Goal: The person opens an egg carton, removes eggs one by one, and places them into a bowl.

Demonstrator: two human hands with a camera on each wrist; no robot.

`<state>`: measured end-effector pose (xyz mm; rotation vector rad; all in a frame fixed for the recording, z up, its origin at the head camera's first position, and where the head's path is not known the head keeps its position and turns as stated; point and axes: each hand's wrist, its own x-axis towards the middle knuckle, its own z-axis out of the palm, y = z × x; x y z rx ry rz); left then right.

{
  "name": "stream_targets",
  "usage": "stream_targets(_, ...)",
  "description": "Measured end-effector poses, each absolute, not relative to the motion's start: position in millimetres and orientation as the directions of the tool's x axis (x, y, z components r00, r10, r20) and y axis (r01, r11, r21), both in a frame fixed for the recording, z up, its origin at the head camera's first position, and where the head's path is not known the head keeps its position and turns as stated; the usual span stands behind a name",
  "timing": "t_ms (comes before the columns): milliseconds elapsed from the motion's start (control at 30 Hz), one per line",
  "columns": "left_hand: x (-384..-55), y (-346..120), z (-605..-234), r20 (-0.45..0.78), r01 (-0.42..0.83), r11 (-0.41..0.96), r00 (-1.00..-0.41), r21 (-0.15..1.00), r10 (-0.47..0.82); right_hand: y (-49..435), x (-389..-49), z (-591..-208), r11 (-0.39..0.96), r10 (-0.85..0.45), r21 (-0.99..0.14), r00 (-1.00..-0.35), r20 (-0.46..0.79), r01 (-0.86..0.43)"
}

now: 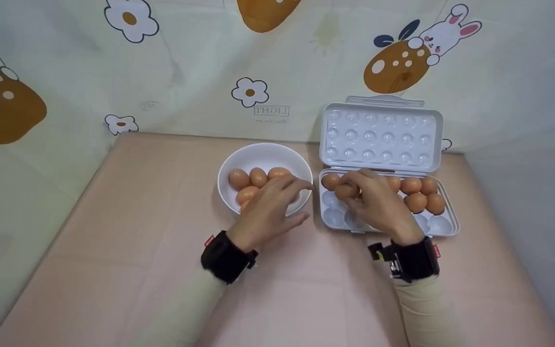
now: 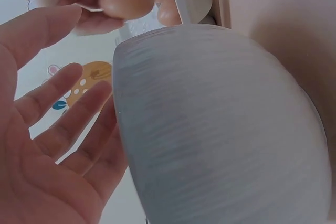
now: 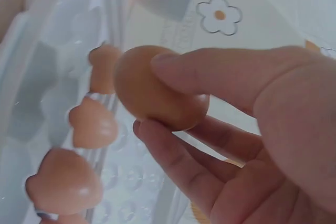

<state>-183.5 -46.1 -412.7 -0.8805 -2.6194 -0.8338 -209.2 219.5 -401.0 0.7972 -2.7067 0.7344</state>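
Egg (image 1: 347, 191) pinched between thumb and fingers, a right hand (image 1: 381, 207) hovers over the left end of an open egg carton (image 1: 439, 224) near the table's (image 1: 113, 241) far right corner, in the head view. A left hand (image 1: 268, 207) hangs over a white bowl (image 1: 258, 155) near the far edge. In the left wrist view, its thumb and fingers stand apart. The right wrist view shows fingertips clamped on the egg, beside the carton.
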Motion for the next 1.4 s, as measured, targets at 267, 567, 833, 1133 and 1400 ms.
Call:
stream_targets(267,-185,-45,-411,0.508,0.668,0.592,-0.737,0.451,0.445,208,-197,-384,0.581,-0.424,-0.601,-0.835,0.352,-0.549)
stream_targets(567,-184,-44,-407,0.568,0.691,0.551,-0.712,0.468,0.411,195,-186,-376,0.450,-0.386,-0.747,-0.861,0.331,-0.489)
stream_targets(833,-183,-43,-405,0.625,0.726,0.515,-0.673,0.455,0.395,183,-182,-376,0.309,-0.418,-0.818,-0.842,0.342,-0.485)
stream_targets(1133,-182,-42,-406,0.674,0.765,0.455,-0.631,0.457,0.384,176,-179,-378,0.229,-0.434,-0.868,-0.845,0.314,-0.440)
stream_targets(1400,-185,-48,-404,0.641,0.750,0.475,-0.651,0.460,0.407,179,-179,-375,0.292,-0.452,-0.837,-0.838,0.306,-0.463)
